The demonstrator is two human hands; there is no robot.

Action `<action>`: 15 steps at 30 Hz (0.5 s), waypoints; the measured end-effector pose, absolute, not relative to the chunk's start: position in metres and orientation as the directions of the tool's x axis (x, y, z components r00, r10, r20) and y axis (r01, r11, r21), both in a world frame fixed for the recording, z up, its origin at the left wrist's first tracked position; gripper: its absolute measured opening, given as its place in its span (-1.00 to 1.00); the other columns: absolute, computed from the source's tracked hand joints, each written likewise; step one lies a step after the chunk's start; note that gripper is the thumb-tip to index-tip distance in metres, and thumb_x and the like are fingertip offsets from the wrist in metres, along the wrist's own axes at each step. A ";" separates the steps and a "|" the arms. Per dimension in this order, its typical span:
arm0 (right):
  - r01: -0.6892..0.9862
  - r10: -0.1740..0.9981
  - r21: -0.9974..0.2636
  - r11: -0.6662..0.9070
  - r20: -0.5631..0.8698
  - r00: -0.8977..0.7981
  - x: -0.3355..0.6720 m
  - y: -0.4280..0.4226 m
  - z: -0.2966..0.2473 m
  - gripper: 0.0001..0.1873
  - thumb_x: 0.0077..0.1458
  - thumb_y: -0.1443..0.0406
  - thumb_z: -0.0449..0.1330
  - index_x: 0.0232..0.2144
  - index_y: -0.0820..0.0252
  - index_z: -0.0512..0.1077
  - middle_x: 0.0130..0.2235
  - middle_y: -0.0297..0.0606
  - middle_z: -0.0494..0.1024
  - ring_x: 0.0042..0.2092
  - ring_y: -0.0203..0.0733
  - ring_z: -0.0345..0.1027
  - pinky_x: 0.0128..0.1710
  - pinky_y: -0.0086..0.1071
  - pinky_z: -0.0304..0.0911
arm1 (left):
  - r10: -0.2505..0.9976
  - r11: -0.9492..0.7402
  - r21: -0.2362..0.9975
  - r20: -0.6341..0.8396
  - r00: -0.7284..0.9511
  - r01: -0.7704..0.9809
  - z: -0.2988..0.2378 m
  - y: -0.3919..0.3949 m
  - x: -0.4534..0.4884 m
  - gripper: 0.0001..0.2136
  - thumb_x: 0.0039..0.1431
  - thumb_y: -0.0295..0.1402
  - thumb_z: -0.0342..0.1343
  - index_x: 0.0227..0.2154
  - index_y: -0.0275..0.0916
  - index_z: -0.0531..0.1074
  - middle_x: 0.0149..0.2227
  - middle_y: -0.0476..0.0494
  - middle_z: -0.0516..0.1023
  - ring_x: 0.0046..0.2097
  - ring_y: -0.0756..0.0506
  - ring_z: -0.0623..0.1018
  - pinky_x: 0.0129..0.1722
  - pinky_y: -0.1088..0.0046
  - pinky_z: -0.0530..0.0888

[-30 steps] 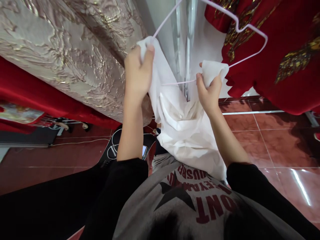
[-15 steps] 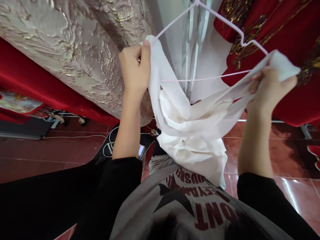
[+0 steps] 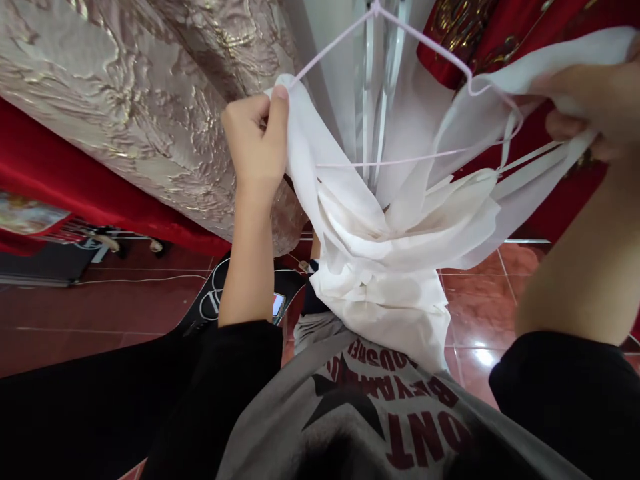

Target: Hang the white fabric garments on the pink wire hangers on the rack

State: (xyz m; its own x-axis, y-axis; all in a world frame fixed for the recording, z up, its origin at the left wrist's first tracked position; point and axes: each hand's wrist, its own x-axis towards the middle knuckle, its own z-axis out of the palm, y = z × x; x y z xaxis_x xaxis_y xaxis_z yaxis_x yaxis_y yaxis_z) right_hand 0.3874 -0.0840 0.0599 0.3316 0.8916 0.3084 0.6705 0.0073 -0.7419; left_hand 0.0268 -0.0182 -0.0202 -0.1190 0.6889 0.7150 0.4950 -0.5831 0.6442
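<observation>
A sheer white garment (image 3: 360, 233) hangs in folds in front of me, with a pale pink wire hanger (image 3: 425, 38) inside its neckline. My left hand (image 3: 257, 137) is closed on the garment's left shoulder, where the fabric lies over the hanger's left end. At the far right, my right hand (image 3: 595, 107), partly smeared by motion, grips the other shoulder and stretches it away from the hanger. The hanger's right end shows bare, with a thin white strap beside it. The lower folds rest against the grey shirt front (image 3: 350, 387).
Textured beige-gold fabric (image 3: 165, 120) hangs at the left above red cloth (image 3: 100, 180). Red embroidered garments (image 3: 465, 33) hang at the right. Metal poles (image 3: 377, 100) stand behind the hanger. A phone (image 3: 279, 303) and a white cable (image 3: 207, 303) lie on a black surface low at the left.
My right hand has pulled the right shoulder of the garment outward and up, off the hanger's right end. My left hand still grips its shoulder, shifted slightly left.
</observation>
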 end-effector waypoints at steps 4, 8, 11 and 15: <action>0.706 0.932 -0.705 -0.063 0.212 0.295 0.345 -0.102 0.078 -0.84 0.22 0.25 0.26 -0.36 0.21 0.57 -0.64 -0.46 0.28 -0.65 -0.56 -0.03 -0.58 -0.41 -0.19 | 0.710 -0.562 0.654 0.696 -0.111 0.505 -0.024 -0.020 0.028 -0.38 0.37 -0.06 0.20 -0.67 -0.14 -0.02 -0.57 -0.03 0.00 -0.45 -0.10 0.31 -0.33 0.29 0.34; 0.813 0.909 -0.576 0.080 0.376 0.177 0.328 -0.099 0.071 -0.45 0.32 0.20 0.16 -0.65 0.30 0.11 -0.60 -0.40 -0.01 -0.53 -0.54 -0.16 -0.48 -0.38 -0.21 | 0.752 -0.521 0.675 0.653 -0.093 0.523 -0.029 -0.024 0.035 -0.52 0.37 -0.17 0.24 -0.59 -0.16 0.15 -0.51 -0.03 0.17 -0.35 -0.12 0.39 -0.14 0.26 0.38; 0.906 0.877 -0.423 -0.007 0.432 0.208 0.328 -0.095 0.064 -0.38 0.34 0.08 0.11 -0.66 0.26 0.04 -0.60 -0.35 -0.08 -0.50 -0.43 -0.22 -0.42 -0.29 -0.21 | 0.738 -0.504 0.604 0.673 -0.057 0.617 -0.030 -0.028 0.043 -0.77 0.23 -0.30 0.33 -0.38 -0.09 0.34 -0.26 -0.13 0.47 -0.08 -0.28 0.49 0.03 0.14 0.39; 0.906 0.844 -0.421 0.040 0.500 0.195 0.339 -0.090 0.063 -0.46 0.26 0.18 0.14 -0.67 0.23 0.04 -0.59 -0.34 -0.14 -0.49 -0.41 -0.23 -0.37 -0.27 -0.24 | 0.747 -0.377 0.575 0.653 -0.129 0.726 -0.033 -0.027 0.046 -0.65 0.07 -0.54 0.30 -0.18 -0.09 0.29 -0.15 -0.15 0.52 -0.05 -0.32 0.51 0.01 0.11 0.42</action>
State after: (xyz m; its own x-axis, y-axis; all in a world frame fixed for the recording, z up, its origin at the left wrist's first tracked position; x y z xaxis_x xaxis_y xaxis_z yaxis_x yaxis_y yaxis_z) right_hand 0.3391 -0.0902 0.0632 0.1953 0.8436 0.5001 0.9060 0.0400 -0.4214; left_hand 0.0458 -0.0272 -0.0331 -0.1286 0.7465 0.6528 0.7262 -0.3773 0.5746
